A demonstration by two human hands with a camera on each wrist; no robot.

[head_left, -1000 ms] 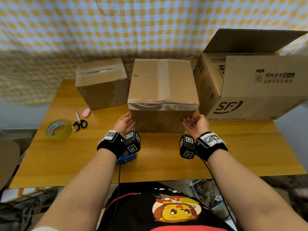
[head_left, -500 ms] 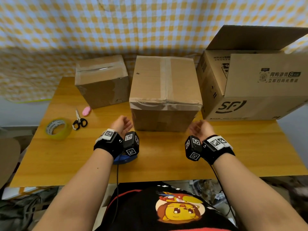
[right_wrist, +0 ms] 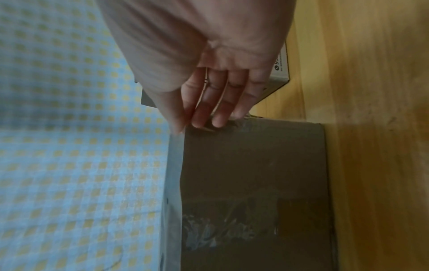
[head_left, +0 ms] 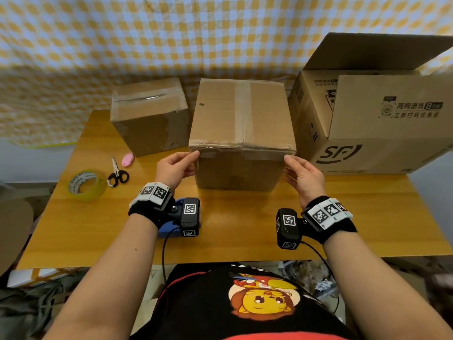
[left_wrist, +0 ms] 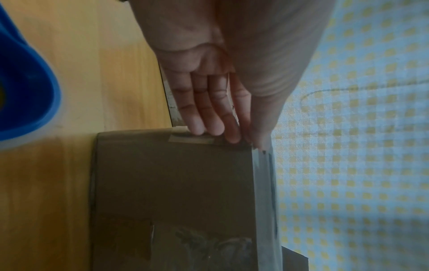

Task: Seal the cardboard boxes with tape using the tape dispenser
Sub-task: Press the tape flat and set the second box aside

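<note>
blue dispenser point(head_left: 169, 230) mostly hidden by wrist

Checked curtain point(head_left: 171, 33) behind wooden table point(head_left: 245, 229)

A taped middle box point(head_left: 241, 133) stands upright between a smaller taped box point(head_left: 149, 116) and an open box point(head_left: 375, 114).

Wooden table point(head_left: 245, 231) and the things set on it

Three cardboard boxes are ranged along the far edge: a small taped box point(head_left: 149, 116) at the left; a middle box point(head_left: 241, 119) taped along its top seam; a large open box point(head_left: 382, 128) at the right; a tape roll point(head_left: 86, 185), scissors point(head_left: 117, 173) and a pink cutter point(head_left: 128, 160) are laid at the left; a blue tape dispenser point(head_left: 169, 229) is seen near the front edge.
</note>
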